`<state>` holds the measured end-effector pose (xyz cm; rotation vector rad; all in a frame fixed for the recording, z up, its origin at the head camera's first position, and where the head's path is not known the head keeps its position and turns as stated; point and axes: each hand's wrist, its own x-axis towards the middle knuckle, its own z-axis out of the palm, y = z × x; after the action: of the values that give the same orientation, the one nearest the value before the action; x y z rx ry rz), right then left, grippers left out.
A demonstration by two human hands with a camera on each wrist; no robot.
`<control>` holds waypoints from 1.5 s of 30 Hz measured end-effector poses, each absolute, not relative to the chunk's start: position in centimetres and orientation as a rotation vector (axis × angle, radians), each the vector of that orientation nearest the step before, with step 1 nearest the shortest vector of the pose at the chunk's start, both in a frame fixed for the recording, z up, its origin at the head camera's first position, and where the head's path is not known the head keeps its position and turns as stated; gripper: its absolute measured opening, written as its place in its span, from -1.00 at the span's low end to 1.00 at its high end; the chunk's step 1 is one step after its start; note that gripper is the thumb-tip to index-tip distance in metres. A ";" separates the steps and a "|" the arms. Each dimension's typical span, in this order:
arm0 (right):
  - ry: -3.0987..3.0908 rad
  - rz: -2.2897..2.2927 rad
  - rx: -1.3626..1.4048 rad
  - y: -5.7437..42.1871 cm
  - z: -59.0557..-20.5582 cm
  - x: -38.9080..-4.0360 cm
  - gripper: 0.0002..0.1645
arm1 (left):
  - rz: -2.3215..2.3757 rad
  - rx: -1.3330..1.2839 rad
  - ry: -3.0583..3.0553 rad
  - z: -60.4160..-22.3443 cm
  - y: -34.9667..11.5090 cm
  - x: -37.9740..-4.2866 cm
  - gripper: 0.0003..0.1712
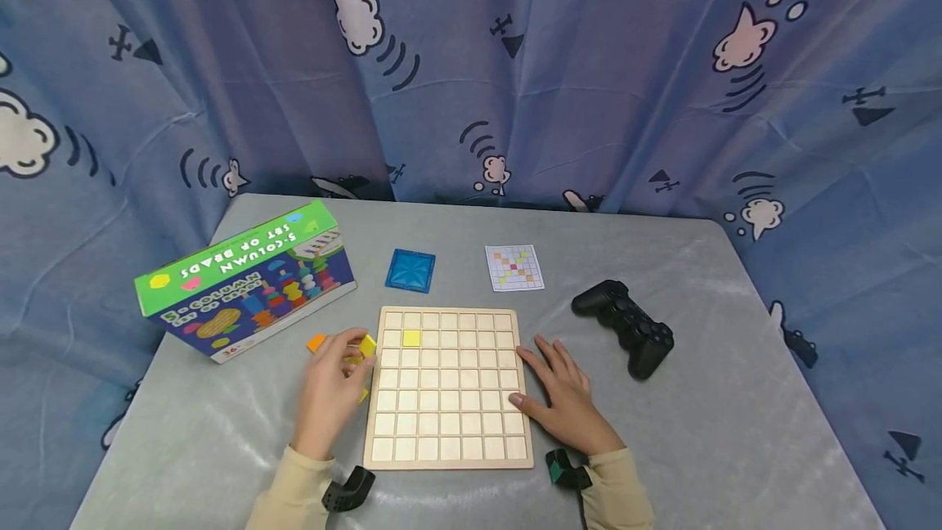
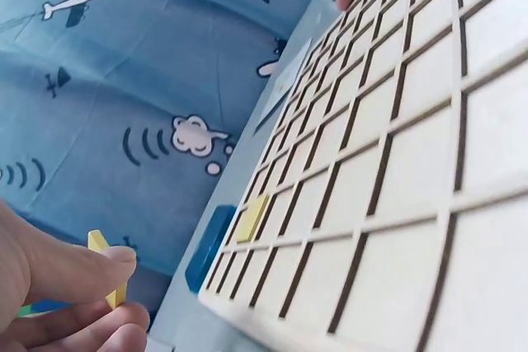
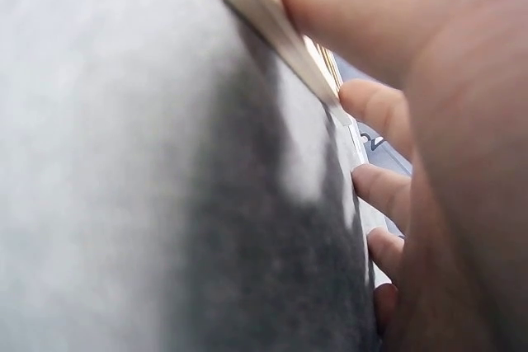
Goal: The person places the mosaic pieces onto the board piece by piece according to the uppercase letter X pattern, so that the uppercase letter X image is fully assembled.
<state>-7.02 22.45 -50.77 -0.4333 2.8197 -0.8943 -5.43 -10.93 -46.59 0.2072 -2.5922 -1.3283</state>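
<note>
A wooden grid board (image 1: pixel 450 464) lies on the table between the two hands, with one yellow square tile (image 1: pixel 411 338) in a cell near its far left corner. Beside the board's left edge, my left hand (image 1: pixel 333 387) pinches another yellow tile (image 2: pixel 97 241) between thumb and fingers. Under and around that hand, more yellow pieces and an orange piece (image 1: pixel 316 343) show partly, the rest hidden by the hand. My right hand (image 1: pixel 562 403) rests at the board's right edge, fingers spread and thumb over the frame; in the right wrist view its fingertips (image 3: pixel 375 109) touch along the side.
A green and blue bead-set box (image 1: pixel 253 280) stands at the left. Behind the board lie a blue square tray (image 1: pixel 410 271) and a printed colour-grid card (image 1: pixel 513 268). A black game controller (image 1: pixel 625 325) lies to the right. A patterned blue curtain (image 1: pixel 456 64) hangs behind the table.
</note>
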 end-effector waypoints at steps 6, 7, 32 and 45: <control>2.822 -0.895 -0.439 22.4 -50.9 -7.0 -0.12 | -1.345 0.119 -2.584 -46.2 -9.7 -6.8 -0.58; 2.821 -0.896 -0.440 22.4 -50.9 -7.0 -0.12 | -1.353 0.108 -2.591 -46.1 -9.4 -7.0 -0.57; 2.816 -0.918 -0.451 22.5 -50.9 -6.9 -0.12 | -1.263 -0.287 -2.727 -45.1 -2.7 -12.0 -0.61; 2.841 -0.887 -0.446 22.5 -51.1 -6.9 -0.14 | -1.092 -0.457 -2.843 -47.3 1.1 -12.2 -0.71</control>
<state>-6.90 22.49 -51.05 -0.4463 2.8410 -0.8869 -12.21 1.12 -47.34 -0.4575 -2.8425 -1.0921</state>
